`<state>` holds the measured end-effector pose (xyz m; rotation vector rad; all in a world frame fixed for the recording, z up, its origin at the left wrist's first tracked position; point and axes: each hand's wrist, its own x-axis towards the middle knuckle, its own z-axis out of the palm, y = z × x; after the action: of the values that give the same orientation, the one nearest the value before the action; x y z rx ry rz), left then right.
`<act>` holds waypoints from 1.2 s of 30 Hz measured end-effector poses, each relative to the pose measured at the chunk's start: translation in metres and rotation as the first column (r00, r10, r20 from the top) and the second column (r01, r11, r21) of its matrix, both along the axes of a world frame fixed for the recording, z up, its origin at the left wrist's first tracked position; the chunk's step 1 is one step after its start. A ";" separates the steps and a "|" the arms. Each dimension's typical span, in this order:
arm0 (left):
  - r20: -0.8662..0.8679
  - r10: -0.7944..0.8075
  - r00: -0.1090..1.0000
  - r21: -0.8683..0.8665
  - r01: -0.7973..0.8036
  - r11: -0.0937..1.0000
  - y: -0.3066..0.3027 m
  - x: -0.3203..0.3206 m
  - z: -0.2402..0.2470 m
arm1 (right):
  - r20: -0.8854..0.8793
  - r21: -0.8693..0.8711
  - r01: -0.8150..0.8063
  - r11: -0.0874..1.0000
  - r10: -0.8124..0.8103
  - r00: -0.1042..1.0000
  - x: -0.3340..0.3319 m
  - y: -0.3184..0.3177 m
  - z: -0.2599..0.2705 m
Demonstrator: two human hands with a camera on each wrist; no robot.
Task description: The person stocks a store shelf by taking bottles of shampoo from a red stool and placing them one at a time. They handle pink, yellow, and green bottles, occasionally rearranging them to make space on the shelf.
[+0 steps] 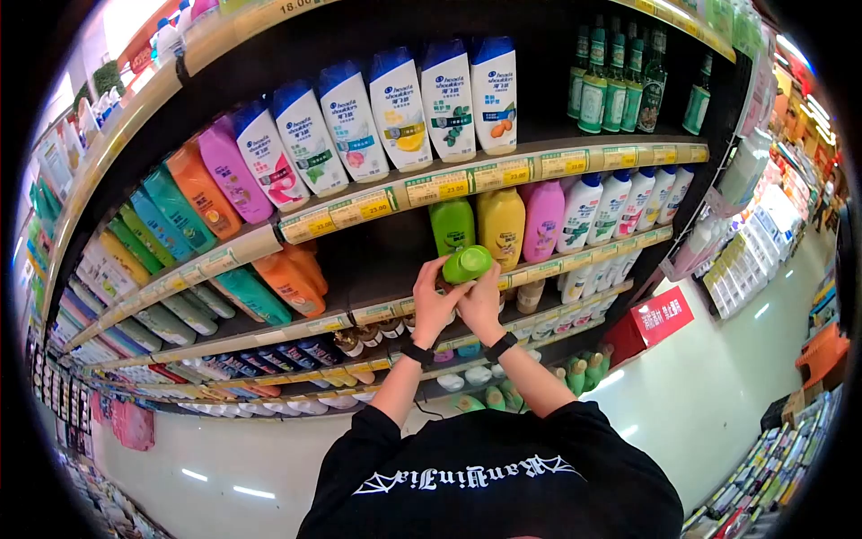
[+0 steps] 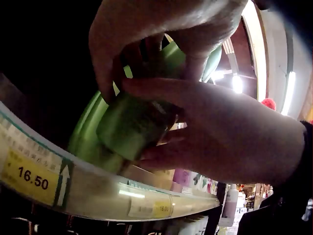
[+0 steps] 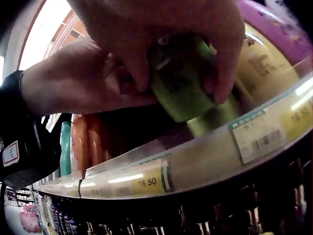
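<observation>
A green bottle (image 1: 468, 263), its round cap end toward the head camera, is held between both hands just in front of the shelf. The left hand (image 1: 432, 301) grips its left side and the right hand (image 1: 480, 308) its right side, thumbs close together. In the left wrist view the green bottle (image 2: 132, 125) has fingers of both hands curled round it. The right wrist view shows fingers and thumb on either side of the bottle (image 3: 181, 83). Behind it on the shelf stands another green bottle (image 1: 452, 225), next to a yellow bottle (image 1: 501, 229).
White bottles with blue caps (image 1: 401, 108) line the shelf above. Pink bottles (image 1: 544, 222) stand right of the yellow one, orange bottles (image 1: 289, 283) farther left, with a dark gap between. A shelf edge with price labels (image 1: 548, 269) runs below the hands. A red box (image 1: 648, 323) sits at right.
</observation>
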<state>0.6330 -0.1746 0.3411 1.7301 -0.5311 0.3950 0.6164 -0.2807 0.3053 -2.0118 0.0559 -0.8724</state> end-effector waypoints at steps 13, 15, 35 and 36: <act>0.038 -0.039 0.999 0.081 0.036 0.996 0.006 0.034 -0.003 | -0.075 0.003 0.085 0.996 -0.084 0.994 0.017 0.006 0.000; 0.038 -0.037 0.999 0.086 0.033 0.996 0.006 0.037 -0.003 | -0.086 0.005 0.089 0.996 -0.089 0.992 0.018 0.008 0.003; 0.000 0.145 0.989 0.117 -0.144 0.983 -0.005 0.046 -0.025 | -0.104 -0.008 -0.022 1.000 0.021 0.994 0.002 0.005 -0.008; -0.050 0.108 0.993 0.077 -0.104 0.992 -0.004 0.047 -0.028 | -0.101 -0.013 -0.034 0.999 0.032 0.994 0.002 0.004 -0.011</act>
<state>0.6802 -0.1789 0.3130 1.8403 -0.4205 0.4067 0.6187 -0.2770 0.2946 -2.0634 0.0731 -0.7521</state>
